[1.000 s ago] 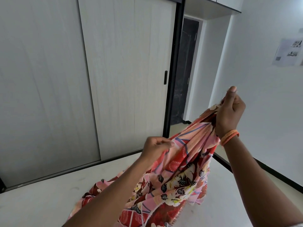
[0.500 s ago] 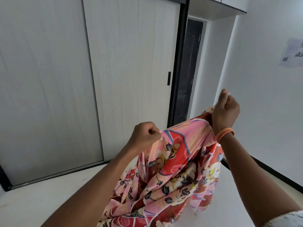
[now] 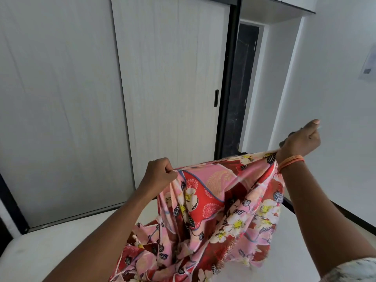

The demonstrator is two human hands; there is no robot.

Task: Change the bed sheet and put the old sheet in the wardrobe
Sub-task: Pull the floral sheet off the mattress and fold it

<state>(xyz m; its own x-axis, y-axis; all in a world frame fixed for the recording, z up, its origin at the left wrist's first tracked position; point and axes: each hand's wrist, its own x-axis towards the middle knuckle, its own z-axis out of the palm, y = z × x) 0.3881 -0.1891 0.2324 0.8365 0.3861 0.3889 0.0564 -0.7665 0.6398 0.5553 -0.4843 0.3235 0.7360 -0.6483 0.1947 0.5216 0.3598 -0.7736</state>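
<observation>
Bedsheet [image 3: 221, 202] — a red-and-pink floral one — hangs stretched along its top edge between the two hands, the rest drooping in folds toward the bare white mattress [image 3: 50, 247] below. The left hand [image 3: 160, 171] is fisted on one end of that edge, the right hand [image 3: 299, 142] closed on the other, held higher. The wardrobe doors [image 3: 162, 88] behind are closed. Likely trouble: bunched cloth slips from either fist, or the sagging lower part drags and tangles — spoiling any fold or spread.
</observation>
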